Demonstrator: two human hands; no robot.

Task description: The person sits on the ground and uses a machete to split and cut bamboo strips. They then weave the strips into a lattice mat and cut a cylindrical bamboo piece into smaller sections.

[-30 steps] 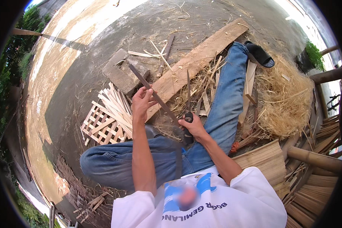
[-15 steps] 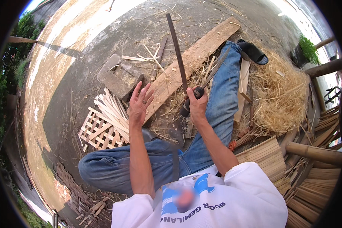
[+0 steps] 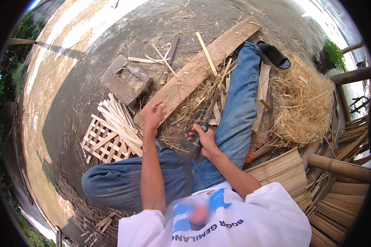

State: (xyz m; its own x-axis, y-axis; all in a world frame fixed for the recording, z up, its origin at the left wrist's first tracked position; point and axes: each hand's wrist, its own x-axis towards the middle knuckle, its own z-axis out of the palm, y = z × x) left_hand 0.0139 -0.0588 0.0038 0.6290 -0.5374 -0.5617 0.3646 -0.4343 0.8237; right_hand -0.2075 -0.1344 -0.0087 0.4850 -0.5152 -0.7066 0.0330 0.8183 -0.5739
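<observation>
My right hand (image 3: 206, 142) is closed round the dark handle of a long-bladed knife (image 3: 196, 145), low beside my right leg. The narrow blade points forward and slightly right, and its far part blends with the shavings. My left hand (image 3: 153, 118) hovers near the close end of a thick wooden plank (image 3: 193, 78), fingers loosely bent and apart, with nothing visible in it. Across the plank's middle lies a pale wood strip (image 3: 206, 53). A bundle of pale slats (image 3: 118, 123) rests left of my left hand, upon a woven lattice of strips (image 3: 99, 142).
A broken concrete block (image 3: 125, 82) sits left of the plank, near a dark stick (image 3: 169, 61). On the right are a heap of fine shavings (image 3: 303, 103), a black sandal (image 3: 275, 55) and a bamboo pole (image 3: 340, 167). My jeans-clad legs (image 3: 235, 107) frame the work spot.
The long dark strip held upright has left my right hand; a pale strip now lies across the plank. My right hand moved down and nearer with the knife. My left hand lowered, its fingers bending.
</observation>
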